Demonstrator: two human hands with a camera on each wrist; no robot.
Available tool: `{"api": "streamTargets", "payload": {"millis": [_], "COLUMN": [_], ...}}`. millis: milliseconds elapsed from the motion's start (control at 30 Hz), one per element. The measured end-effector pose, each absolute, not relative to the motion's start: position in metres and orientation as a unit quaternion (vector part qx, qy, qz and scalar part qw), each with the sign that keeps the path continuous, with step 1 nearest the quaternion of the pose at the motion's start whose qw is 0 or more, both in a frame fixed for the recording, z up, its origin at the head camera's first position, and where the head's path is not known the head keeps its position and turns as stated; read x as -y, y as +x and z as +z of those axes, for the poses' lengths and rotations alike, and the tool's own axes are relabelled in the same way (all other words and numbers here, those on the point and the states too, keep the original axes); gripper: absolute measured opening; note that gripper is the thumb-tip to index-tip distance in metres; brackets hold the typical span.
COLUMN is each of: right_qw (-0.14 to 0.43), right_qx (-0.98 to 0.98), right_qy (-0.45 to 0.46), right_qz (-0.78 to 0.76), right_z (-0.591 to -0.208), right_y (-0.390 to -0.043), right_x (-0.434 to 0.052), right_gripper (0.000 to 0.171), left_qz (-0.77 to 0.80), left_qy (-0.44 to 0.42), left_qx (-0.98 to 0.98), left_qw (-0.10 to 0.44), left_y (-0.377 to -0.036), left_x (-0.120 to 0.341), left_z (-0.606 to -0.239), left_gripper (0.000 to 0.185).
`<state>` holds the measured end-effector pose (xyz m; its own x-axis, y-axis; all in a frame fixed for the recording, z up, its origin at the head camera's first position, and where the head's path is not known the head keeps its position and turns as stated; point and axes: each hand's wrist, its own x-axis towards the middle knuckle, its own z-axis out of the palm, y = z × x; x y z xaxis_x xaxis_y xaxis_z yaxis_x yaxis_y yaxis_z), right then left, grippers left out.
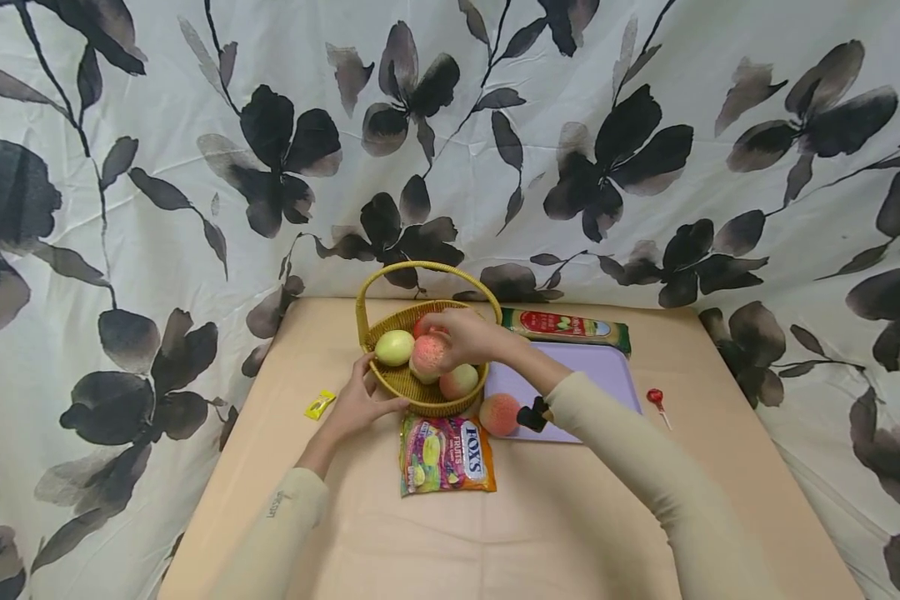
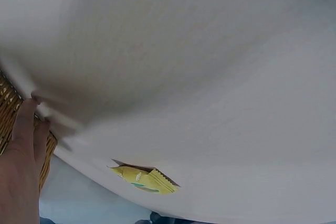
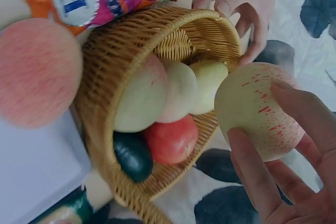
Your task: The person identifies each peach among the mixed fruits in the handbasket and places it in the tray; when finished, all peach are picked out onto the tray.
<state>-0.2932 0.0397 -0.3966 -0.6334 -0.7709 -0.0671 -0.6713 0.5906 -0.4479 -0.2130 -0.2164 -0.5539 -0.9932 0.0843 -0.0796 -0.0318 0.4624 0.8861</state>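
A yellow wicker basket (image 1: pixel 435 408) with a tall arched handle stands at the back of the table. My left hand (image 1: pixel 360 402) holds its left side, fingers at the rim. Above the basket, my right hand (image 1: pixel 468 335) grips a pale peach with red speckles (image 3: pixel 257 111) between thumb and fingers. Inside lie a yellow-green fruit (image 1: pixel 394 348), another peach (image 1: pixel 459 382), a pale round fruit (image 3: pixel 179 90), a red tomato (image 3: pixel 170 140) and a dark green, glossy fruit or vegetable (image 3: pixel 132 156). The right wrist view shows these contents most fully; the held peach partly covers them in the head view.
A pink peach (image 1: pixel 499 414) sits on the left edge of a lilac tray (image 1: pixel 607 375). Behind the tray lies a long green packet (image 1: pixel 566 326). A FOX'S candy bag (image 1: pixel 447 457) lies before the basket, a yellow wrapped candy (image 1: pixel 319 405) left, a red lollipop (image 1: pixel 655 397) right.
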Motion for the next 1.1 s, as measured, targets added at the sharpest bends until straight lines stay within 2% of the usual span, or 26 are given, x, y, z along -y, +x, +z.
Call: {"api": "streamTargets", "payload": {"millis": [267, 467, 767, 1100], "right_qw": [0.118, 0.135, 0.191, 0.237], "right_qx": [-0.875, -0.888, -0.913, -0.921], "right_qy": [-0.421, -0.388, -0.317, -0.264], "right_qz": [-0.208, -0.206, -0.171, -0.159], "right_z": [-0.377, -0.377, -0.405, -0.445], "right_y": [-0.271, -0.267, -0.271, -0.267], "right_x": [-0.086, -0.126, -0.176, -0.200], "right_gripper": [0.054, 0.052, 0.058, 0.054], "left_qz": [0.526, 0.542, 0.546, 0.541], "left_qy": [0.022, 0.041, 0.045, 0.041], "left_qx": [-0.848, -0.838, -0.835, -0.839], "left_qw": [0.055, 0.049, 0.050, 0.051], "left_y": [-0.215, -0.216, -0.216, -0.215], "left_x": [0.219, 0.220, 0.218, 0.215], "left_z": [-0.554, -0.556, -0.555, -0.555], "left_gripper": [0.122, 0.121, 0.121, 0.121]}}
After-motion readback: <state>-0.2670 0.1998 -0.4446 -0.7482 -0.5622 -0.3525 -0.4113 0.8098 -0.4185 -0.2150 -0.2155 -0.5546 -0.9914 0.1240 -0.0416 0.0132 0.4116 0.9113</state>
